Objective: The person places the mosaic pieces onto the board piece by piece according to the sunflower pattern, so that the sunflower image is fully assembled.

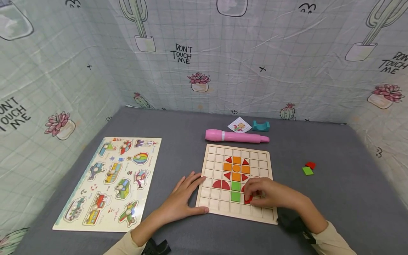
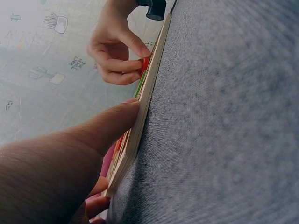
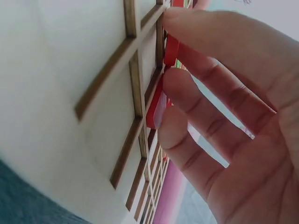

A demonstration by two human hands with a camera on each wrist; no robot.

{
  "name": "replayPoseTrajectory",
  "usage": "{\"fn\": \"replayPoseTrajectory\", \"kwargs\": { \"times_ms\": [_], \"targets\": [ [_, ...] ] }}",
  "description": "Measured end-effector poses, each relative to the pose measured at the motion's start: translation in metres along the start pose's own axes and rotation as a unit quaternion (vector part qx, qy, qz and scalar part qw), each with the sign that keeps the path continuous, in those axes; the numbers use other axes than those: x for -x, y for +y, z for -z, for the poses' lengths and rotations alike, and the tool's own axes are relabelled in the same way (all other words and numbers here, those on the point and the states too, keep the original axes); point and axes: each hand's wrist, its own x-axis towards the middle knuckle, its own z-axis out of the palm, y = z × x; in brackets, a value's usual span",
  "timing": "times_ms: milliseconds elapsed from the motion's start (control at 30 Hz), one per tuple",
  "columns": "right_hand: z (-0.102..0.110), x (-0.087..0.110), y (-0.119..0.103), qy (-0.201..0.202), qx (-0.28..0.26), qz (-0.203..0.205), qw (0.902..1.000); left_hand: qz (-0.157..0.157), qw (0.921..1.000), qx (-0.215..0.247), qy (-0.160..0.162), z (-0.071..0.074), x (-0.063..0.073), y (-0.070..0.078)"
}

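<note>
A square wooden grid board [image 1: 216, 203] lies on the grey table, its middle cells filled with orange, red and green tiles. My left hand [image 1: 183, 198] rests at the board's left edge, fingers spread and thumb near the lower left corner. Over the lower right cells, my right hand [image 1: 266, 193] pinches a small red tile [image 1: 248, 200] between thumb and fingers. In the right wrist view the pinched red tile [image 3: 171, 50] is tilted against the grid, and another red tile [image 3: 155, 108] sits by the other fingertips. Fingers partly hide the pinched tile's shape.
A pink marker-like stick [image 1: 237, 136] lies behind the board, near a patterned card [image 1: 239, 125] and a teal holder [image 1: 261, 126]. Right of the board are a loose green tile [image 1: 307, 171] and a red tile [image 1: 310, 165]. A vehicle picture puzzle [image 1: 108, 189] lies at left.
</note>
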Motion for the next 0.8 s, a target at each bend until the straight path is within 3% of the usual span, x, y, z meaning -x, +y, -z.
{"fn": "replayPoseTrajectory", "kwargs": {
  "times_ms": [167, 467, 800],
  "targets": [
    [-0.001, -0.003, -0.001, 0.007, 0.014, -0.001, 0.9999, 0.001, 1.0000, 0.000, 0.001, 0.000, 0.000, 0.000],
    [-0.002, -0.008, -0.001, -0.003, 0.018, -0.050, 0.9986, 0.006, 1.0000, 0.001, 0.002, -0.001, -0.001, 0.000],
    [0.008, 0.004, 0.003, 0.029, 0.022, -0.034, 0.9988, 0.010, 0.9999, 0.000, 0.000, -0.001, 0.000, 0.001]
  ]
}}
